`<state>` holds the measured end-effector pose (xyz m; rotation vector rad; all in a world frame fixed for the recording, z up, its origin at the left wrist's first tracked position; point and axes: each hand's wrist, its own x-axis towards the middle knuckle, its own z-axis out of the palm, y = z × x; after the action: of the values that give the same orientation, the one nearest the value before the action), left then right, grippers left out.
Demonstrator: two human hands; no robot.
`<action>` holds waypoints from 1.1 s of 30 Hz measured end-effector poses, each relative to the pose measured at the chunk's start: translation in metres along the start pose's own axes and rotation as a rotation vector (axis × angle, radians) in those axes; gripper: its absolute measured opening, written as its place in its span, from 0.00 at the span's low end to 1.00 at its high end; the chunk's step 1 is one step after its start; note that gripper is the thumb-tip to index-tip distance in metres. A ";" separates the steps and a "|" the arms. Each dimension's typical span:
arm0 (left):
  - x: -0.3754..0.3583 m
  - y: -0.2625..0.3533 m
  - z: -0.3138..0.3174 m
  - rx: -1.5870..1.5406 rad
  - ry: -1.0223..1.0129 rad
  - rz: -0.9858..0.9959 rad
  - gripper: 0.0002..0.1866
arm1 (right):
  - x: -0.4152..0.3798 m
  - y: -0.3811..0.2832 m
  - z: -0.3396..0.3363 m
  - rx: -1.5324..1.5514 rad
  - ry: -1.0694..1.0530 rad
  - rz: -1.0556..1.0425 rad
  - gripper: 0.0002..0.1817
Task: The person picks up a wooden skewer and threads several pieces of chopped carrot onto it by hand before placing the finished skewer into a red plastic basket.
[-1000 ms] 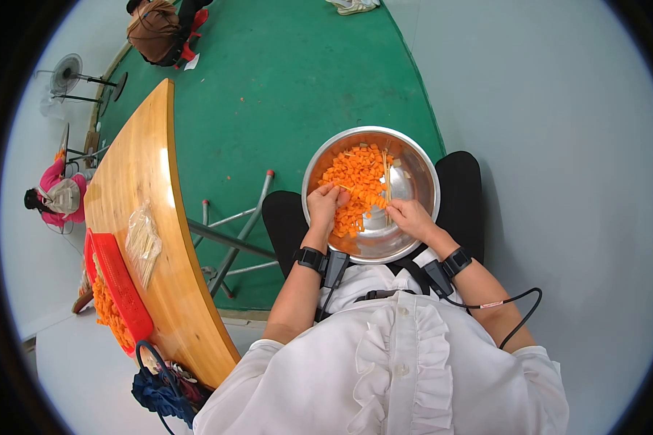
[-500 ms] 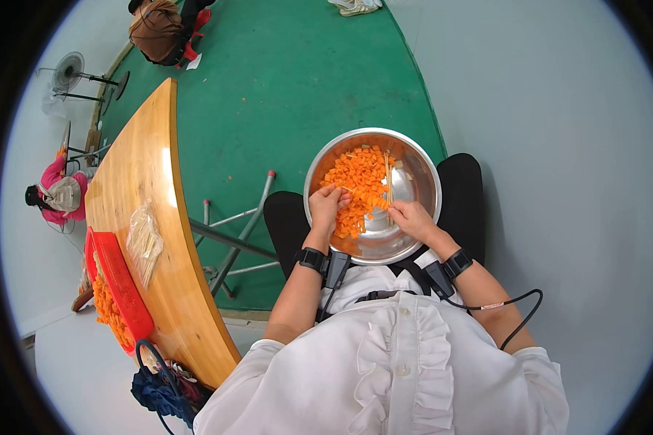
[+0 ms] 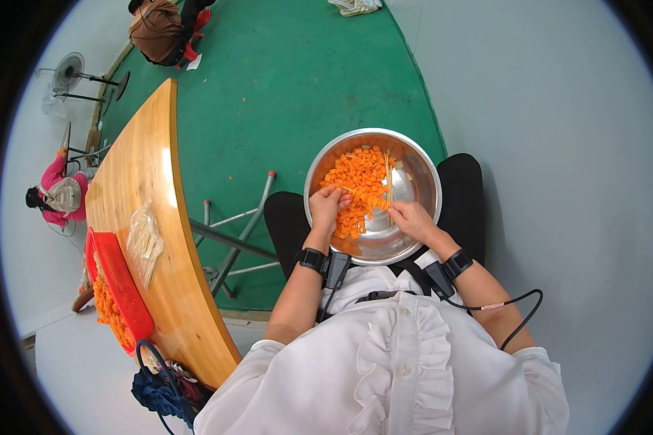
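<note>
A steel bowl (image 3: 429,168) rests on my lap, holding a heap of orange carrot cubes (image 3: 355,168). Several thin wooden skewers (image 3: 389,177) lie along the right side of the heap. My left hand (image 3: 328,206) is closed in a pinch over the left of the cubes; a small pale tip shows at its fingertips, and what it grips is mostly hidden. At the bowl's right, my right hand (image 3: 411,219) pinches the end of a skewer. A short row of carrot cubes (image 3: 375,201) on it points toward my left hand.
On the left, a wooden table (image 3: 196,319) carries a plastic bag of skewers (image 3: 145,243) and a red basket (image 3: 127,290) with more carrot pieces beside it. Folding metal legs (image 3: 243,235) stand under it. A blue bag (image 3: 159,388) hangs nearby. Other people sit farther off.
</note>
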<state>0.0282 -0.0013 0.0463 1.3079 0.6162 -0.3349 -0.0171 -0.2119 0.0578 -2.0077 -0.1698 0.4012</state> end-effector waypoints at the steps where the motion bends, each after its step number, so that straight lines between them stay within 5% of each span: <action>1: 0.000 0.001 0.000 0.002 0.000 0.001 0.08 | 0.000 0.000 0.000 -0.008 0.000 -0.003 0.15; 26: 0.007 -0.008 -0.003 0.429 -0.006 0.277 0.13 | -0.001 0.003 0.002 -0.004 0.007 -0.003 0.15; 33: 0.003 0.006 -0.001 -0.318 -0.070 -0.146 0.16 | 0.000 0.003 0.002 0.116 0.010 0.022 0.15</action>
<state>0.0332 0.0014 0.0490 0.9456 0.6775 -0.3835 -0.0182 -0.2115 0.0543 -1.8988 -0.1156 0.4061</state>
